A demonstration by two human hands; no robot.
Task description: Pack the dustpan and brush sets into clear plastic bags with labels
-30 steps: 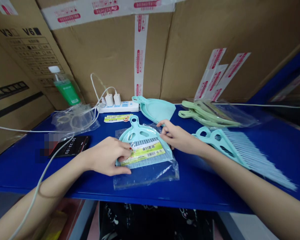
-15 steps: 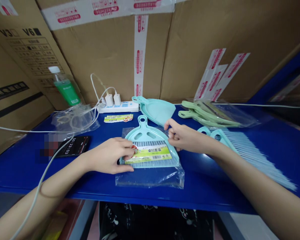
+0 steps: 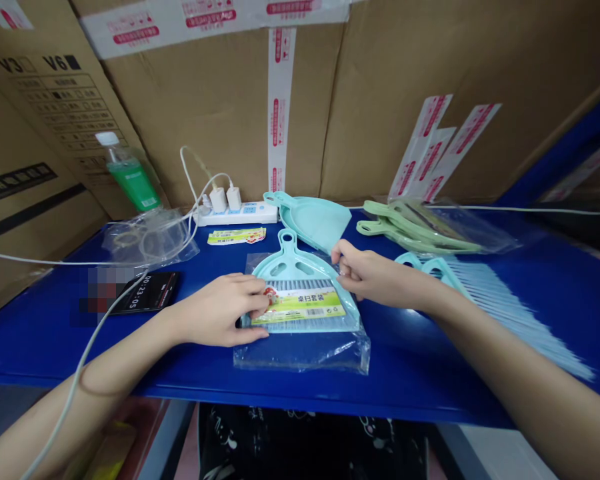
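A light blue dustpan and brush set (image 3: pixel 293 267) with a yellow-green label (image 3: pixel 303 303) lies in a clear plastic bag (image 3: pixel 305 350) at the blue shelf's front. My left hand (image 3: pixel 220 317) pinches the bag and set at the left edge. My right hand (image 3: pixel 367 277) pinches the bag's upper right corner beside the dustpan. The handle points away from me.
Loose blue dustpans (image 3: pixel 313 220) lie behind, green dustpans in plastic (image 3: pixel 420 227) at back right, blue brushes (image 3: pixel 490 300) under my right arm. A phone (image 3: pixel 147 293), cable (image 3: pixel 100 320), empty bags (image 3: pixel 150 237), power strip (image 3: pixel 237 213), spare label (image 3: pixel 235 235) and green bottle (image 3: pixel 130 177) sit left. Cardboard boxes (image 3: pixel 220 100) stand behind.
The bagged set has been turned and shifted right, so that its handle points straight away. Both hands kept their hold and moved with it.
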